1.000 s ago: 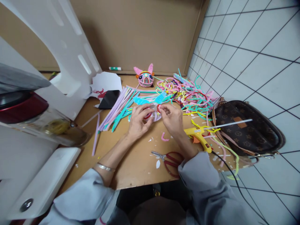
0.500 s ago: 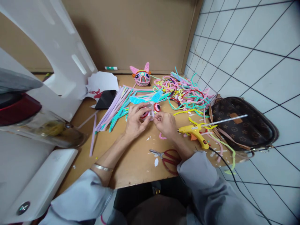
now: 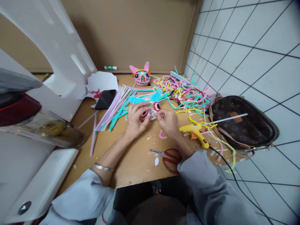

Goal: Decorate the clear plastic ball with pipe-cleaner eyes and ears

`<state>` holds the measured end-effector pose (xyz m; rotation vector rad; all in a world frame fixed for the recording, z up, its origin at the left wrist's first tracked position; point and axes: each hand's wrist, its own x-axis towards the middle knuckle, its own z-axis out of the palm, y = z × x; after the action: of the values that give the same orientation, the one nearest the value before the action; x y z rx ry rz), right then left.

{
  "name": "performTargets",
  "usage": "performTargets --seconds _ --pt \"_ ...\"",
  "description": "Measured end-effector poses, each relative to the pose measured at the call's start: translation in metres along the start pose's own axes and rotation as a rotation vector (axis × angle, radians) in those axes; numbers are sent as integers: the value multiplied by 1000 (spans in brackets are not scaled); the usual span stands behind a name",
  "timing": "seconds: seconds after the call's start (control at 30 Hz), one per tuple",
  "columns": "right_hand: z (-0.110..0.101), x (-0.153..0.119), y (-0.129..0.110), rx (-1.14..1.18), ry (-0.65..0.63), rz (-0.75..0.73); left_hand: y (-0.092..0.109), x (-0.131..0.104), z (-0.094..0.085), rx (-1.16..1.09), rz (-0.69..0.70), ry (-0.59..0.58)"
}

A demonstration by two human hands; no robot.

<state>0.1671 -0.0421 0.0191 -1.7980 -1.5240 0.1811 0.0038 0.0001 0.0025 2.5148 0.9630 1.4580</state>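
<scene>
My left hand [image 3: 136,120] grips a small craft piece [image 3: 152,107] made of pipe cleaners, with blue ear-like tufts and a red-ringed eye. My right hand [image 3: 167,122] pinches the piece's lower right side with its fingertips. Both hands hover just above a brown desk [image 3: 131,159]. A finished pink pipe-cleaner head [image 3: 141,76] stands at the back. Straight pastel pipe cleaners [image 3: 114,107] lie left of my hands, and a tangled heap of coloured ones [image 3: 185,92] lies to the right.
A yellow glue gun [image 3: 195,131] with a black cord lies right of my right hand. Red scissors [image 3: 167,157] lie near the desk's front edge. A brown patterned bag [image 3: 243,123] sits at the right, a black phone [image 3: 106,99] and white paper at the left.
My right hand has dropped from the top of the craft piece to its lower right side. The left hand keeps its grip. The view shifted slightly.
</scene>
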Motion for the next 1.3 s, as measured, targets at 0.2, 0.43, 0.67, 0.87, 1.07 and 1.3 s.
performTargets --seconds 0.2,0.43,0.67,0.87,1.07,1.3 --pt "-5 -1 -6 -12 -79 25 -1 0 1 13 18 10" --pt "-7 -11 -9 -33 -127 -161 -1 -1 0 34 9 -7" --pt "-3 -12 -5 -87 -156 -186 0 -3 2 18 20 11" --pt "-4 -11 -7 -80 -117 -156 1 -1 -2 9 -7 -20" --pt "-4 -8 -4 -9 -97 -64 4 1 -1 -8 13 8" --pt "-4 -8 -4 8 -118 -15 1 0 -1 3 31 9"
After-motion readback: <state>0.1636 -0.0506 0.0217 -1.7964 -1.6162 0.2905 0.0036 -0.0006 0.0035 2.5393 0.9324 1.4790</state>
